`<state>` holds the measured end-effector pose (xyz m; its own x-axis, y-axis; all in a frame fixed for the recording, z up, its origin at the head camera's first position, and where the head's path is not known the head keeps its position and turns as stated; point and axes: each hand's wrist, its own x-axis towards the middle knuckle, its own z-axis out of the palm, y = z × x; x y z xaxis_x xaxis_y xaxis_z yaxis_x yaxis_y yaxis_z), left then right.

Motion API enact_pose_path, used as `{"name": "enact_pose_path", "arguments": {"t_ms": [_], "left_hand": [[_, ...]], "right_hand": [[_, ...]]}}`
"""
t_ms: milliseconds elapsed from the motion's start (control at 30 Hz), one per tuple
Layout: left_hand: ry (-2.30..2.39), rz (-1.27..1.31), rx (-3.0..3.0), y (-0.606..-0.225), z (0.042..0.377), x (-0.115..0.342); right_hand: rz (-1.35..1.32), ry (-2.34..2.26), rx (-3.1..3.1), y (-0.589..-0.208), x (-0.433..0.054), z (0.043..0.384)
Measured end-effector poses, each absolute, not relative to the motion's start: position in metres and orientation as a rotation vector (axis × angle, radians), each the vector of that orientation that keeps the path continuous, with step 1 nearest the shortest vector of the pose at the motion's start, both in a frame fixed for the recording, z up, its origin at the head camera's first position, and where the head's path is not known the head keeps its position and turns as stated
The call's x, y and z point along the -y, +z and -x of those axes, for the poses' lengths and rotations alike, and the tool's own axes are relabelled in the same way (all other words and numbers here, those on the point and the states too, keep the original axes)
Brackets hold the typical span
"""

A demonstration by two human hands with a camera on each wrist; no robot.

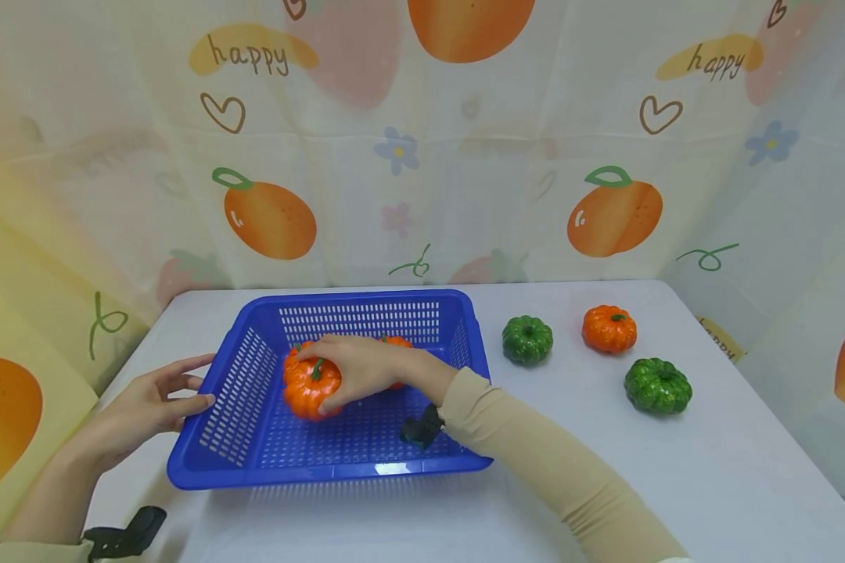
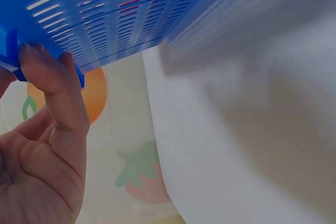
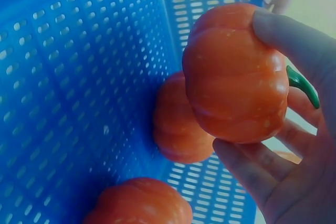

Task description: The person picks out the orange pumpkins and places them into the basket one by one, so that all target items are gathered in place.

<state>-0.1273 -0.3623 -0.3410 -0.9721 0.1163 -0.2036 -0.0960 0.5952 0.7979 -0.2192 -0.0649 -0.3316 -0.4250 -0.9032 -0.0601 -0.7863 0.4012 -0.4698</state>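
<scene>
A right arm [image 1: 549, 453] stretches from near right toward the left, its right hand [image 1: 362, 363] curled in a grip, as the left hand [image 1: 148, 403] pinches at far left, fingers bent

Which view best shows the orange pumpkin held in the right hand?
Right wrist: the orange pumpkin appears close up, its ribs and green stem plain. Head shows it smaller, partly behind the right hand. Left wrist shows only red slivers through the blue basket, not identifiable.

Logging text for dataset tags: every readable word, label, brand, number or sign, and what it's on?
"happy": upper-left yellow patch on the cloth.
"happy": upper-right yellow patch on the cloth.
Lower-right yellow patch: lettering too small and cut off to read surely.
Basket and pumpkins: none readable.
</scene>
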Motion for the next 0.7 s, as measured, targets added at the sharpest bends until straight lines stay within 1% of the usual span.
{"name": "enact_pose_path", "arguments": {"t_ms": [700], "left_hand": [[1.327,-0.018,-2.589,-0.342,0.127,0.363]], "right_hand": [[1.571,-0.43,-2.255,-0.343,0.081,0.212]]}}
